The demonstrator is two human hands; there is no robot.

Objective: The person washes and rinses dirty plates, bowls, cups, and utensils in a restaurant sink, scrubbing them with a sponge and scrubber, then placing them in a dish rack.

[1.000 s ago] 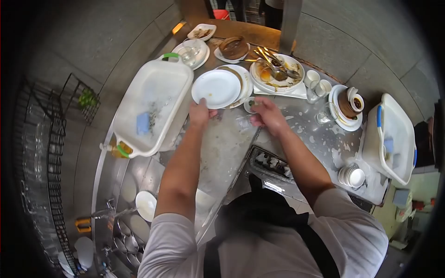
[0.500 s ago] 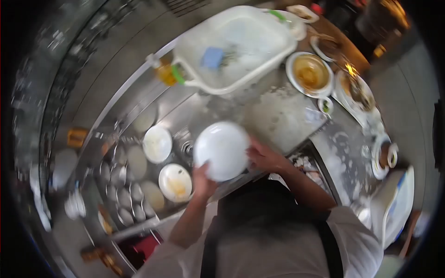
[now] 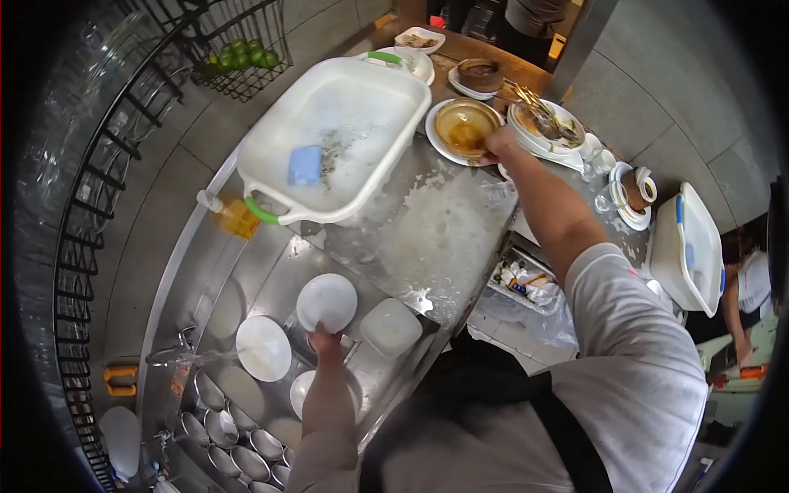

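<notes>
My left hand (image 3: 327, 345) is closed on the near edge of a round white plate (image 3: 327, 301) over the sink. Beside it are a white oval dish (image 3: 264, 348) and a rounded square white dish (image 3: 391, 327); another plate is partly hidden behind my left wrist. Far from it, my right hand (image 3: 499, 148) is closed at the rim of a brown bowl (image 3: 465, 125), which has yellowish-brown residue inside. A white plate (image 3: 437, 141) lies under the bowl. Whether my fingers also grip that plate is hidden.
A white tub (image 3: 394, 156) holds suds and a blue sponge (image 3: 305, 166). Near it stands a yellow liquid bottle (image 3: 234, 215). Dirty dishes (image 3: 546, 131) crowd the back right. Water runs from a tap (image 3: 171, 353) by several metal cups (image 3: 249, 463). A waste tray (image 3: 526, 283) sits below the counter.
Both hands were on a white plate in front of me. Now only my left holds a white plate, over the sink, while my right has reached away to the brown bowl. The view has turned.
</notes>
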